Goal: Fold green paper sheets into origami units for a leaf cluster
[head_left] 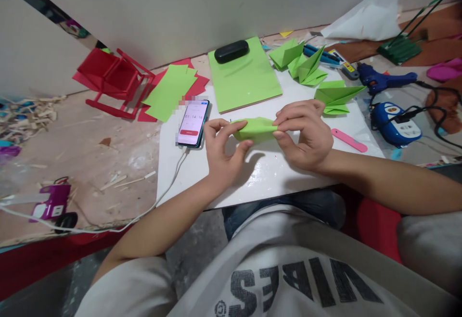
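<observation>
1. White board lies nearest; over its middle, a bent or folded green paper is held up between two hands.
2. Right hand pinches the paper's right end, thumb against fingers; left hand lays its forefinger on the left end, thumb just below; whether that thumb presses on it too, I cannot tell.
3. On the board's right side lies a pink cutter; at its left edge, a lit phone.
4. At the board's far right, three folded green pieces look finished; the held paper seems partway folded; past the board's far left corner, green strips lie flat, so more folding may be left, how much being unclear.
5. Across the board's far edge lies a green pad; on it rests a black case, seemingly closed, contents hidden; beyond the board's far right corner lies a blue glue gun.
</observation>
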A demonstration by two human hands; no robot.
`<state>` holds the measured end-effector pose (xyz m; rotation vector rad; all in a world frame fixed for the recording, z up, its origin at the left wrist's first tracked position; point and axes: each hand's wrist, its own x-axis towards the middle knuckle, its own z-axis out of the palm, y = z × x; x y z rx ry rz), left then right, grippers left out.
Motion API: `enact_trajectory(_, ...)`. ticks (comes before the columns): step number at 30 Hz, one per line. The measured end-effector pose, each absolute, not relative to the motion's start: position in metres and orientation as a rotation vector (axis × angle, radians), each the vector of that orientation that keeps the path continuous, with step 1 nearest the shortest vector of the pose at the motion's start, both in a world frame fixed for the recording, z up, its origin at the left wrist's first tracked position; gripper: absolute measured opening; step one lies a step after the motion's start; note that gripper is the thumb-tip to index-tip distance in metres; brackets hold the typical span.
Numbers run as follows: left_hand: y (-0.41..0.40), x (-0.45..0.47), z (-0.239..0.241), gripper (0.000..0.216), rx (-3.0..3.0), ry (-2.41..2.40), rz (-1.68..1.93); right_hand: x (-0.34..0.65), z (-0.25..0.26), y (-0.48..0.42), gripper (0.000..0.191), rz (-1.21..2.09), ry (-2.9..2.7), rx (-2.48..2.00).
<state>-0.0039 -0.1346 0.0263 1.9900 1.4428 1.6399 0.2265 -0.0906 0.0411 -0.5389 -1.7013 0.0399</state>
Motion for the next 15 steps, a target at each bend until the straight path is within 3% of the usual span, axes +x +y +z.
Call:
enact_trajectory(2,-0.138,-0.005,0.026,0.052,2.125,1.52,1.582,0.228,0.041,-0.094,0.003,0.024,-1.736,-0.527)
enact_trajectory(7,-0.139,-0.007,0.026,0.027,2.36,1.337,1.497,0.229,0.043,-0.105,0.013,0.036,-1.828,-0.597)
enact_trajectory(11,-0.136,-0.006,0.025,0.023,2.506,1.112,1.459,0.227,0.051,-0.109,0.004,0.005,-1.833,-0.488)
enact_trajectory(15,-0.139,-0.005,0.03,0.02,2.449,1.031,1.421,0.227,0.051,-0.108,0.007,0.013,-1.873,-0.447)
